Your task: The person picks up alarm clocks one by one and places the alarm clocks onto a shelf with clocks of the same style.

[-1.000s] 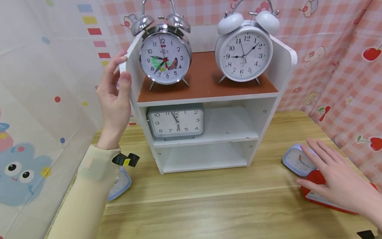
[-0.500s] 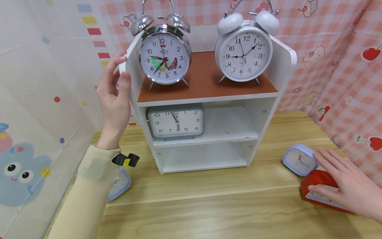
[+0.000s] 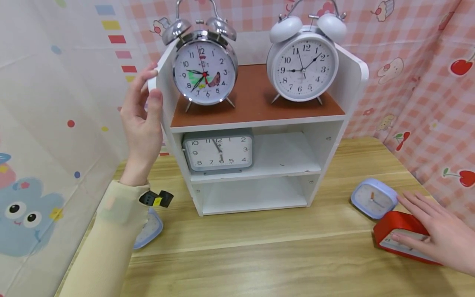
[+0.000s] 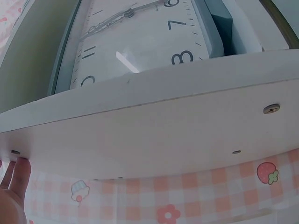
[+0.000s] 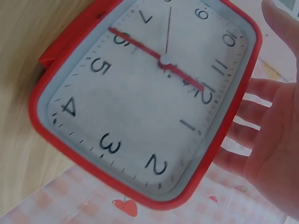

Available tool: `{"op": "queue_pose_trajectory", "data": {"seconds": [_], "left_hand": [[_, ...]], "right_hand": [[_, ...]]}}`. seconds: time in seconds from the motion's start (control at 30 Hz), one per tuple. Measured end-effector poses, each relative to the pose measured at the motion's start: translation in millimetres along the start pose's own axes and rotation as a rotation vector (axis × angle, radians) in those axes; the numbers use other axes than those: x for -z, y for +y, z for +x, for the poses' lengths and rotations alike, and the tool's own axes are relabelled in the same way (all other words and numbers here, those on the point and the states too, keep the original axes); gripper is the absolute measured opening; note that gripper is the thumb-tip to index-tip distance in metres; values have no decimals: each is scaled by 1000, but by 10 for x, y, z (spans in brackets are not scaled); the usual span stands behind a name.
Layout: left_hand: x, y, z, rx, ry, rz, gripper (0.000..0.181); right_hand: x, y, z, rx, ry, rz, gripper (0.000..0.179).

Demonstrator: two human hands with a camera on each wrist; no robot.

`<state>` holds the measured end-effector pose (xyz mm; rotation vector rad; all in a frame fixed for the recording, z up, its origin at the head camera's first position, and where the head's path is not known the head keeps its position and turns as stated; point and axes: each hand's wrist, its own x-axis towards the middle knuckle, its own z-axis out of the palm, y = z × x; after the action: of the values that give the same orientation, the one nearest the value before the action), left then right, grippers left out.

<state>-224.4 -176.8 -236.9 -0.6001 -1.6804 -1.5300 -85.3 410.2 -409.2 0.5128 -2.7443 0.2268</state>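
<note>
My left hand (image 3: 141,115) touches the upper left side panel of a white three-tier shelf (image 3: 256,123); in the left wrist view its fingers (image 4: 19,179) press the outer face. At right, my right hand (image 3: 441,231) reaches over a red alarm clock (image 3: 398,222), fingers extended and spread. The right wrist view has the clock's white face (image 5: 135,98) close up, with the fingers (image 5: 243,133) along its top edge and the thumb apart from it. A light-blue clock (image 3: 372,201) sits just behind the red one.
On the brown top tier stand a silver twin-bell clock (image 3: 205,74) and a white twin-bell clock (image 3: 304,68). A grey rectangular clock (image 3: 219,152) occupies the middle tier's left. Partly behind my left sleeve lies another light-blue clock (image 3: 150,229) on the wooden table (image 3: 230,255).
My right hand has shifted right and slightly down, off the light-blue clock and over the red one, uncovering more of both. The left hand has kept its place on the shelf.
</note>
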Motion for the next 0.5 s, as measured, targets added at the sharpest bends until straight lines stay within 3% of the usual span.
{"op": "queue_pose_trajectory", "data": {"seconds": [0.23, 0.37, 0.5], "left_hand": [[-9, 3, 6, -6, -1, 2, 68], [-11, 4, 4, 4, -3, -2, 67], [-8, 1, 0, 2, 2, 2, 68]], "right_hand": [[-51, 96, -49, -44, 9, -1, 106], [-50, 142, -34, -23, 38, -38, 102], [-37, 180, -7, -2, 29, -5, 94]]}}
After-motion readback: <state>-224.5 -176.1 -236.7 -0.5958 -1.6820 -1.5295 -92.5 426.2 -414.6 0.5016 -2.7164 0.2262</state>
